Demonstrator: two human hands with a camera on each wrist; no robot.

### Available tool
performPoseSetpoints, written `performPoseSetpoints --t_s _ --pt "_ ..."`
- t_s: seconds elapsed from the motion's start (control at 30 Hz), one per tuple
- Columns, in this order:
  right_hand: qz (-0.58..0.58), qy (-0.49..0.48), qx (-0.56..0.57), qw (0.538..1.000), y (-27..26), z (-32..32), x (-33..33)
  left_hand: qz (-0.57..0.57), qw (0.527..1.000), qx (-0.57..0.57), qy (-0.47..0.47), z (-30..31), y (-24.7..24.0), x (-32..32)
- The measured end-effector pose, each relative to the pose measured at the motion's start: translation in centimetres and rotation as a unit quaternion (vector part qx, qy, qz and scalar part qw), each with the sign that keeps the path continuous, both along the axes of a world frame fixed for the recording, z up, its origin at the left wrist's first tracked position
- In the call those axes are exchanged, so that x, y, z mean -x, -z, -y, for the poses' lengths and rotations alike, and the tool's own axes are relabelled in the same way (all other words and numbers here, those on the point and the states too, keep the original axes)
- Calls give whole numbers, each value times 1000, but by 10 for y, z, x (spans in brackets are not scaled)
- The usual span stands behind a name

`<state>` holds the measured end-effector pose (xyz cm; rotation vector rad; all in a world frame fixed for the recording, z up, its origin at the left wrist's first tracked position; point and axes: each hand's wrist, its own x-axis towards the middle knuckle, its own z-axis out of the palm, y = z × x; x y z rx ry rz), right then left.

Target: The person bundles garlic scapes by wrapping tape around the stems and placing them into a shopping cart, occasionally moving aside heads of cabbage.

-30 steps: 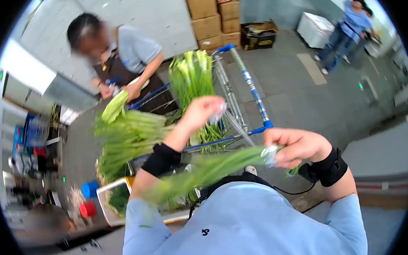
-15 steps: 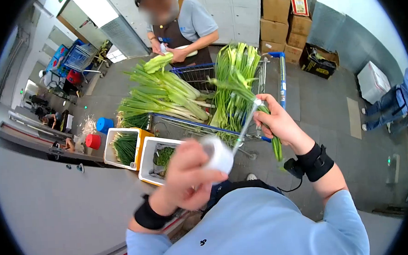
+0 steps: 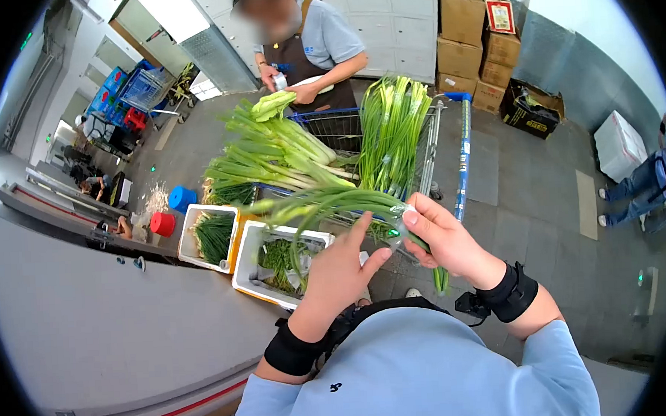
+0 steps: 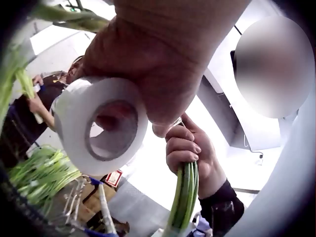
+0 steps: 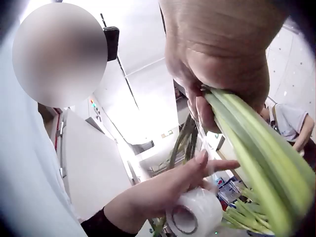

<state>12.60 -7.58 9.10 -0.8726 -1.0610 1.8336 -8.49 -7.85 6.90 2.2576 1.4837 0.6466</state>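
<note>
A bundle of long green stalks (image 3: pixel 348 200) is gripped by my right hand (image 3: pixel 451 239), its leafy ends pointing left and clear tape (image 3: pixel 403 218) around it near the thumb. My left hand (image 3: pixel 339 274) is just left of it and below the stalks, index finger and thumb stretched out. In the left wrist view a white tape roll (image 4: pixel 71 126) sits under that palm, a finger showing through its hole; the head view hides it. A clear strip (image 5: pixel 205 140) runs between the right hand and the roll (image 5: pixel 210 212) in the right wrist view.
A cart (image 3: pixel 462 163) ahead carries heaped green vegetables (image 3: pixel 397 133). White foam boxes (image 3: pixel 244 277) with greens stand left of centre, near red (image 3: pixel 163 224) and blue (image 3: pixel 182 198) containers. Across the cart a person in an apron (image 3: pixel 324 46) holds a vegetable. Cardboard boxes (image 3: pixel 460 20) are stacked behind.
My left hand has swung from beyond the stalks down toward me, then back up beside the bundle. The right hand keeps its grip; the stalks now point left across the boxes.
</note>
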Motion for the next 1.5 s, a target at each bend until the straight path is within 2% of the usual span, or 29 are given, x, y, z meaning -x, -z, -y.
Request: performPoseSetpoints --t_s 0.1,0.13,0.23,0.27,0.33,0.47,0.57,0.67,0.8,0.83,0.87,0.9,0.93,0.97,1.0,1.03,1.13,1.17,1.23,1.3,1.37,1.4,1.5 --pt "28 39 -16 999 11 4 0 68 992 42 97 -4 -12 -8" --pt "47 51 -29 997 16 4 0 211 971 26 109 -7 -7 -18" --pt "87 88 -45 991 26 7 0 227 957 108 146 -12 -6 -33" --pt "87 102 -41 990 26 8 0 269 947 102 146 -15 0 -40" --pt "74 104 -28 991 29 8 -6 313 922 171 150 -18 9 -41" --pt "-38 59 148 986 14 10 -18 344 870 286 207 -29 23 -34" --pt "-47 56 154 985 13 8 -19 324 872 287 230 -33 24 -33" --pt "-30 43 124 991 24 5 -20 148 942 128 274 -35 -1 -36" --pt "-92 164 128 974 15 16 -37 -2 962 -42 270 -39 11 -18" --pt "-111 274 168 940 7 21 -56 -121 953 -16 276 -43 27 2" --pt "-155 374 159 900 -1 29 -89 -237 932 12 274 -45 54 31" --pt "-275 383 41 881 -15 36 -121 -300 922 89 229 -46 101 71" --pt "-241 485 -27 840 -45 44 -132 -388 868 174 257 -47 107 93" --pt "-194 458 -125 859 -47 53 -156 -345 884 193 249 -39 120 113" --pt "-174 425 -147 876 -48 57 -170 -287 903 221 231 -36 116 112" --pt "-142 429 -124 883 -48 58 -168 -225 920 243 210 -36 108 105" --pt "-38 423 -69 903 -42 57 -148 2 942 185 278 -49 74 58" --pt "-36 412 -69 908 -35 56 -139 16 935 208 286 -53 51 39" --pt "-122 352 -107 922 -14 53 -127 66 908 283 302 -53 11 2" --pt "-197 322 -111 919 -1 50 -108 105 898 258 340 -49 -14 -28" --pt "-222 279 -119 927 4 49 -94 124 901 225 348 -42 -34 -54" --pt "-213 279 -118 929 3 49 -86 153 915 204 312 -34 -45 -69" --pt "-140 279 -102 945 4 45 -68 117 949 -12 292 -26 -71 -95"
